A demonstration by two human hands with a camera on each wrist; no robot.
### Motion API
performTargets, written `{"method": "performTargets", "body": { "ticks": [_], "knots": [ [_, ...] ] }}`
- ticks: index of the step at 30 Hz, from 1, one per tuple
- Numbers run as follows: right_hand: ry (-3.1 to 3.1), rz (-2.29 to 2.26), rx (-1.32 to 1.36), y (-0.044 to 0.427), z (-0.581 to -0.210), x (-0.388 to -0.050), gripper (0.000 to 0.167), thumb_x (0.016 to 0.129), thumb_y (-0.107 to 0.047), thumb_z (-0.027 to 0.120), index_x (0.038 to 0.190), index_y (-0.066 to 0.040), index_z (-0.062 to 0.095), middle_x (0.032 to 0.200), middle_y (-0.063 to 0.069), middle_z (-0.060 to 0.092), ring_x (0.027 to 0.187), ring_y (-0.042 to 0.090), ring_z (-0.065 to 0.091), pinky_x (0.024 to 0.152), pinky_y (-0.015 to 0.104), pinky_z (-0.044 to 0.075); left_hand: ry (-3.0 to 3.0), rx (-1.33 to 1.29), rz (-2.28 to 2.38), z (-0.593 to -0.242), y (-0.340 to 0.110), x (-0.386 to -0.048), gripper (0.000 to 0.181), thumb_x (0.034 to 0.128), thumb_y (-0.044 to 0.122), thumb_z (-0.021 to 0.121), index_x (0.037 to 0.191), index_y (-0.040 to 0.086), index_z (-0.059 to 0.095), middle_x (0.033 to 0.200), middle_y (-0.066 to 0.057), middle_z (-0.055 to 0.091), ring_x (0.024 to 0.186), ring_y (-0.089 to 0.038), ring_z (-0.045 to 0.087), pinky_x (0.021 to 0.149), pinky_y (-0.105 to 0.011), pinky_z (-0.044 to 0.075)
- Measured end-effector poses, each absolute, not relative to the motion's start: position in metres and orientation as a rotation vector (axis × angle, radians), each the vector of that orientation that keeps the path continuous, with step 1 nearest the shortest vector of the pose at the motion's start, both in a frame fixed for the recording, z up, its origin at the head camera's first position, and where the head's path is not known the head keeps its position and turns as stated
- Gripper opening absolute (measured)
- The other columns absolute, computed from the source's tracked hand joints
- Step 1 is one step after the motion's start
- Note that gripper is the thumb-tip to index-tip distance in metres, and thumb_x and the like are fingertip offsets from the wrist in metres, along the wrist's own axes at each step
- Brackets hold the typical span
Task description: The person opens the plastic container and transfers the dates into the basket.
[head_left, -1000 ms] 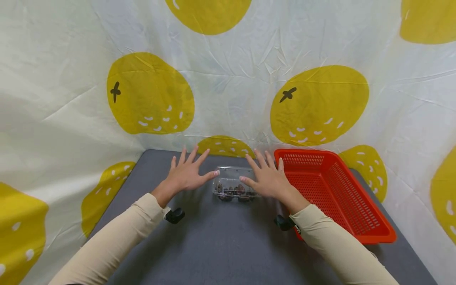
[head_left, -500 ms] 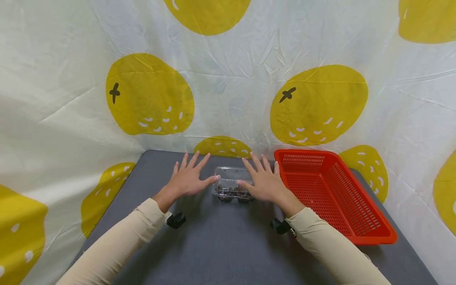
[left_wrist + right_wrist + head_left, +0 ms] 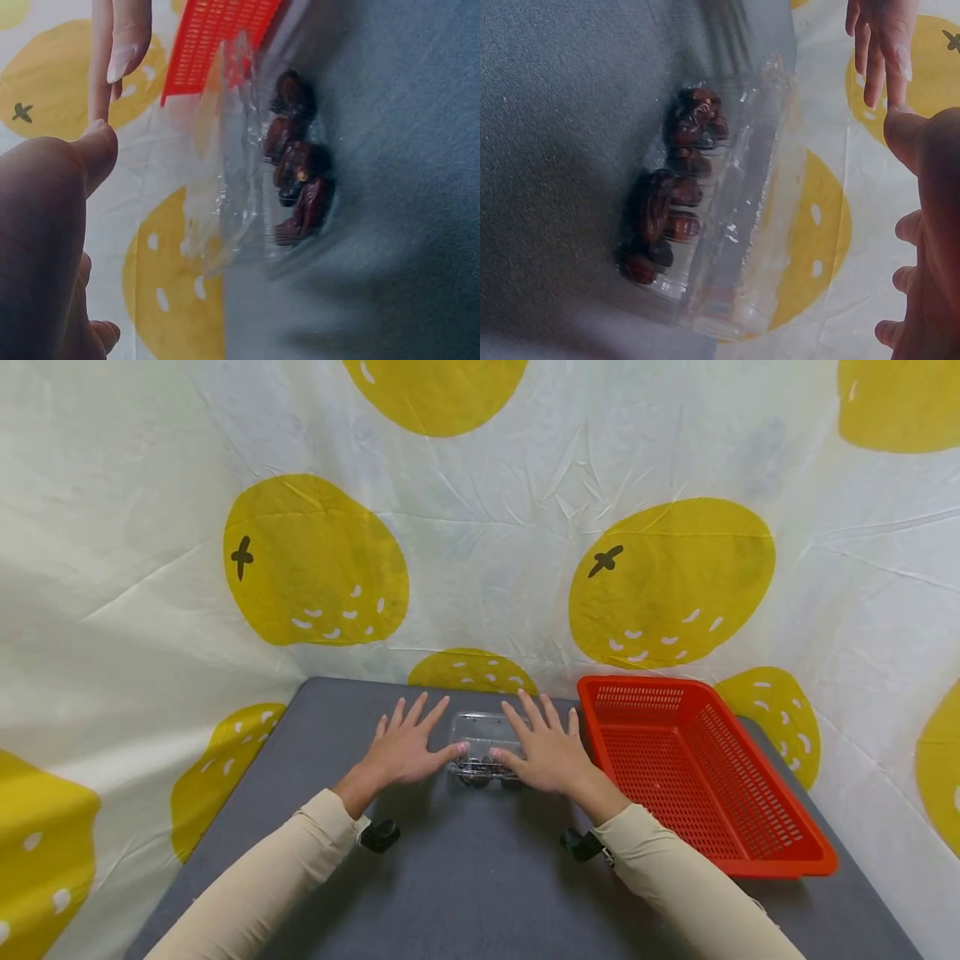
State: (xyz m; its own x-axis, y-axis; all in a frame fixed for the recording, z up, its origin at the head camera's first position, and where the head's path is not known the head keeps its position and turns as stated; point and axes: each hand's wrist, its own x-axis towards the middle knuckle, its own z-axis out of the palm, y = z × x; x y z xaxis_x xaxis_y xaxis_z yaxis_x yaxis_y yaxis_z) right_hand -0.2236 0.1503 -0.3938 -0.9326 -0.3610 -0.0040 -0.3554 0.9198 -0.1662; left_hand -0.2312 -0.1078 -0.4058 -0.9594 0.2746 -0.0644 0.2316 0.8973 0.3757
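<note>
A clear plastic box rests on the table between and just beyond my hands. Dark red-brown, wrinkled dates fill its near part, seen best in the two wrist views. The clear upper part of the box rises behind the fruit. My left hand hovers at the box's left side, fingers spread, holding nothing. On the opposite side my right hand hovers with spread fingers, also holding nothing, and covers the box's right end in the head view. Both thumbs overlap the box there; contact cannot be told.
A red perforated plastic basket stands on the right of the grey table, close to my right hand and forearm. Behind the table hangs a white cloth printed with yellow fruit shapes. A small dark camera is strapped at each wrist.
Both hands have come lower and slightly toward each other, the left moving right and the right moving left. The box and basket stay in place.
</note>
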Motion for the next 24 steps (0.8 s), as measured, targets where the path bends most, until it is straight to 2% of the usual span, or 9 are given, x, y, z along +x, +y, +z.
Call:
{"method": "performTargets", "body": {
  "ticks": [17, 24],
  "knots": [
    [3.028, -0.268, -0.603, 0.140, -0.412, -0.220, 0.086, 0.098, -0.068, 0.051, 0.167, -0.026, 0.022, 0.177, 0.007, 0.008, 0.163, 0.043, 0.006, 0.125, 0.080, 0.000, 2.862, 0.369, 0.753, -0.432, -0.106, -0.225, 0.095, 0.0951, 0.074, 0.053, 0.168, 0.028, 0.015, 0.176, -0.017, 0.011, 0.160, -0.051, 0.010, 0.127, -0.076, 0.013],
    [3.048, -0.250, -0.629, 0.137, -0.419, -0.221, 0.086, 0.098, -0.067, 0.053, 0.167, -0.026, 0.023, 0.177, 0.007, 0.011, 0.163, 0.043, 0.010, 0.125, 0.080, 0.005, 2.791, 0.350, 0.873, -0.441, -0.107, -0.225, 0.097, 0.0951, 0.072, 0.056, 0.169, 0.027, 0.012, 0.175, -0.017, 0.012, 0.161, -0.050, 0.008, 0.127, -0.076, 0.015]
  ]
}}
